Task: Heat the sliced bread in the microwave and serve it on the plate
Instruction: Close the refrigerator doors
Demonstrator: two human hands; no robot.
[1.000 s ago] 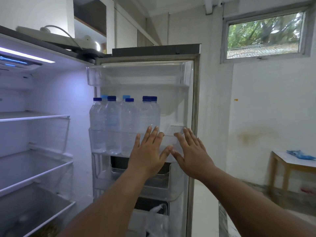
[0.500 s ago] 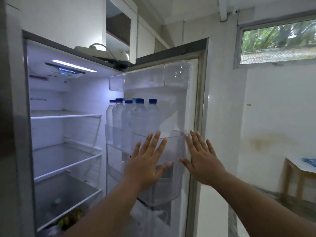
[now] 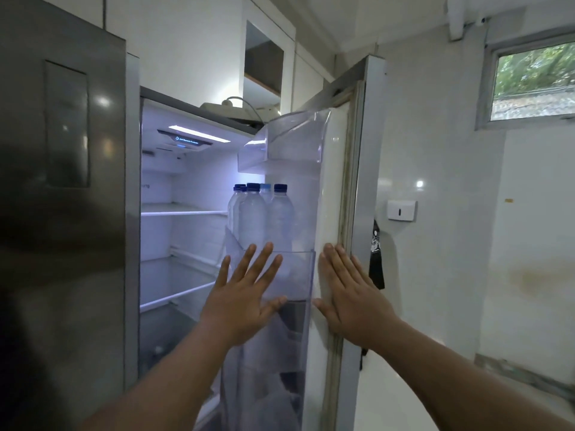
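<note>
While both hands lie flat against the inner side of the open fridge door (image 3: 334, 188), no sliced bread, microwave or plate can be seen anywhere, so where the bread is cannot be told. The left hand (image 3: 245, 301) has its five fingers straight and fanned apart, palm toward the clear door bin (image 3: 298, 275) that holds the water bottles (image 3: 252, 213); it curls round nothing. The right hand (image 3: 351, 301) is flat too, fingers straight and close together, laid along the door's white liner and its edge seal just beside that bin, gripping nothing.

Five blue caps can be counted in the bin, four dark blue and one paler, the bottles upright and packed touching one another. Above them sits one more clear door bin (image 3: 286, 141), with nothing visible in it. Lower door bins show below the hands, blurred; their contents cannot be made out.

Left of the door the lit fridge compartment (image 3: 186, 237) shows two glass shelves, one above the other, under one light strip at the ceiling. One closed steel door (image 3: 65, 181) with a dark recessed panel stands at the far left. On the wall to the right hang one white wall switch (image 3: 402, 210) and, under it, one dark hanging item (image 3: 376, 259). One window (image 3: 533, 82) sits high at the right.
</note>
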